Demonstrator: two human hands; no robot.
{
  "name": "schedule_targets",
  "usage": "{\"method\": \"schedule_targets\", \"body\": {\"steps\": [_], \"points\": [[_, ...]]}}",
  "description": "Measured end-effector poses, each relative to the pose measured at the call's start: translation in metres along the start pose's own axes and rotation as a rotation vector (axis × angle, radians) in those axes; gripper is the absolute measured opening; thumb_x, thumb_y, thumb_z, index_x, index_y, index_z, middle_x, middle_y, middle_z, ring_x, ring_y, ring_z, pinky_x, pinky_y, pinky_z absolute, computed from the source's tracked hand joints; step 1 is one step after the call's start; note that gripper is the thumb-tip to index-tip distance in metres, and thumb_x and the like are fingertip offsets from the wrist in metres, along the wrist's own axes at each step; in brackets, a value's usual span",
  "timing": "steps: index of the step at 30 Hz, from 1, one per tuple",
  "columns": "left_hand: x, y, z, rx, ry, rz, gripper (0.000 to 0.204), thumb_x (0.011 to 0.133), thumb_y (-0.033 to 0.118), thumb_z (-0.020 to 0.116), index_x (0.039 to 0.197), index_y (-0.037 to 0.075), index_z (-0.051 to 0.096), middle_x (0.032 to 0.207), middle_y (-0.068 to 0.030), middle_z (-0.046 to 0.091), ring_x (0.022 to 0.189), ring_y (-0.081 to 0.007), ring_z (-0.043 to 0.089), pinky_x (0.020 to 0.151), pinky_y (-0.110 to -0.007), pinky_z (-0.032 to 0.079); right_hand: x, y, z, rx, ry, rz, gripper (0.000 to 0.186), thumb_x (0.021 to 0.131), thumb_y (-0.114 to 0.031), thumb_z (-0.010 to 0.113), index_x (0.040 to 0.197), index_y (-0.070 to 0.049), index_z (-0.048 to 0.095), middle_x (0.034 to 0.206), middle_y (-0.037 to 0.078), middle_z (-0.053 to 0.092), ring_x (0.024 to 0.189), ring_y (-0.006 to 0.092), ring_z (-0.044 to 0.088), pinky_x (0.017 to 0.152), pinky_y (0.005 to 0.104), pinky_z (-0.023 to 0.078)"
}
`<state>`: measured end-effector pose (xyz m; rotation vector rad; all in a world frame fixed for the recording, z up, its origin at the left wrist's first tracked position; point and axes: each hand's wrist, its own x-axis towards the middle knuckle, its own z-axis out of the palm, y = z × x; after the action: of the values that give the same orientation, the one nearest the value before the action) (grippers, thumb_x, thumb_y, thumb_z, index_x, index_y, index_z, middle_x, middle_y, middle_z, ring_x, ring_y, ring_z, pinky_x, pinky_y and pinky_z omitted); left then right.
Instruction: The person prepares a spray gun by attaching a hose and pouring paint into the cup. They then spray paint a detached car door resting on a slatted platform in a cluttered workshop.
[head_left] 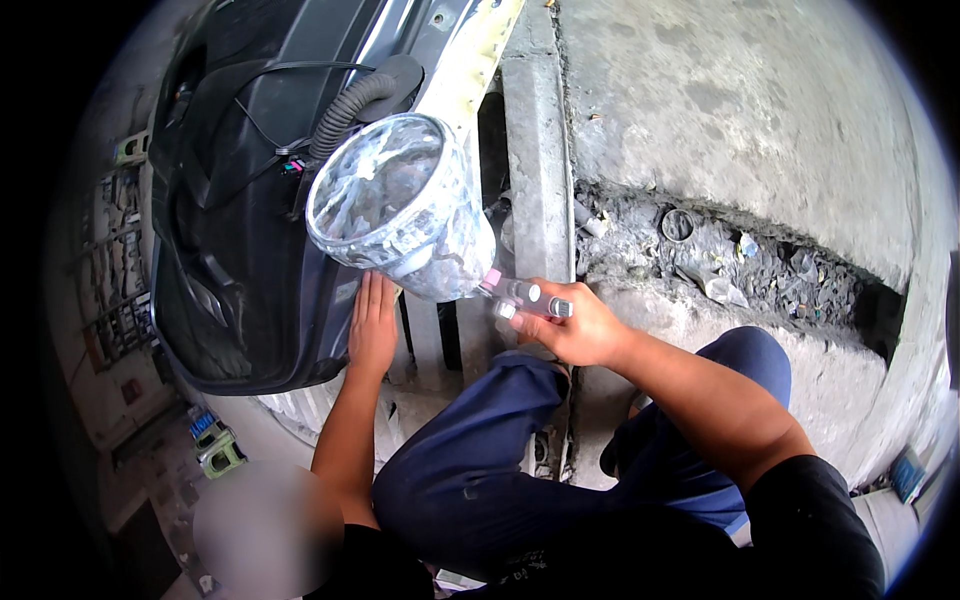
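Light falls brightest across the worn grey concrete floor (730,110) on the far right, where we see a broken strip of loose rubble (735,280). On our left the room dims around a cluttered rack (120,235); nearer sits a small green stool-like piece (222,456).

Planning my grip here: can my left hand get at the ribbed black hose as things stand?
Probably, but not directly: the smeared cup seems between the left hand and the ribbed hose; going around over the black panel looks free.
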<state>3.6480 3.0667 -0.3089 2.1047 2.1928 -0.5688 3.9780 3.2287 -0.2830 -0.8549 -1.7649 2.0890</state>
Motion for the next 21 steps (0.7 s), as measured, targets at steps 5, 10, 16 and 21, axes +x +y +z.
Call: {"method": "schedule_targets", "body": {"steps": [5, 10, 16, 21], "points": [[-0.010, -0.001, -0.009, -0.028, -0.067, -0.009, 0.057, 0.088, 0.017, 0.056, 0.139, -0.001, 0.037, 0.146, -0.0189, 0.036, 0.139, -0.0335, 0.028, 0.115, -0.043, 0.023, -0.003, -0.003, -0.006, -0.011, -0.008, -0.017, 0.031, 0.087, -0.024, 0.066, 0.110, -0.005, 0.059, 0.079, 0.017, 0.066, 0.073, 0.0341, 0.066, 0.067, 0.0388, 0.051], [0.058, 0.022, -0.035, -0.153, -0.148, -0.008, 0.062, 0.089, 0.033, 0.054, 0.138, -0.002, 0.039, 0.147, -0.0194, 0.035, 0.139, -0.0347, 0.027, 0.117, -0.044, 0.016, -0.002, -0.013, -0.009, -0.047, -0.033, 0.045, 0.029, 0.089, -0.026, 0.065, 0.108, -0.005, 0.060, 0.072, 0.011, 0.063, 0.065, 0.0198, 0.062, 0.064, 0.0338, 0.050], [0.109, 0.034, -0.052, -0.292, -0.100, -0.045, 0.055, 0.089, 0.030, 0.048, 0.135, -0.001, 0.044, 0.145, -0.0197, 0.037, 0.138, -0.0366, 0.026, 0.117, -0.044, 0.014, 0.000, -0.004, -0.001, -0.060, -0.022, 0.037, 0.023, 0.090, -0.025, 0.065, 0.101, -0.006, 0.060, 0.067, 0.007, 0.061, 0.061, 0.0141, 0.056, 0.060, 0.0317, 0.048], [0.018, 0.011, -0.030, -0.115, -0.146, 0.012, 0.077, 0.084, 0.041, 0.063, 0.143, 0.001, 0.032, 0.153, -0.0194, 0.020, 0.143, -0.0344, 0.015, 0.117, -0.044, 0.013, -0.003, -0.007, -0.008, -0.070, -0.021, 0.029, 0.027, 0.090, -0.025, 0.065, 0.108, -0.006, 0.061, 0.069, 0.007, 0.063, 0.061, 0.0155, 0.058, 0.062, 0.0310, 0.049]]}}
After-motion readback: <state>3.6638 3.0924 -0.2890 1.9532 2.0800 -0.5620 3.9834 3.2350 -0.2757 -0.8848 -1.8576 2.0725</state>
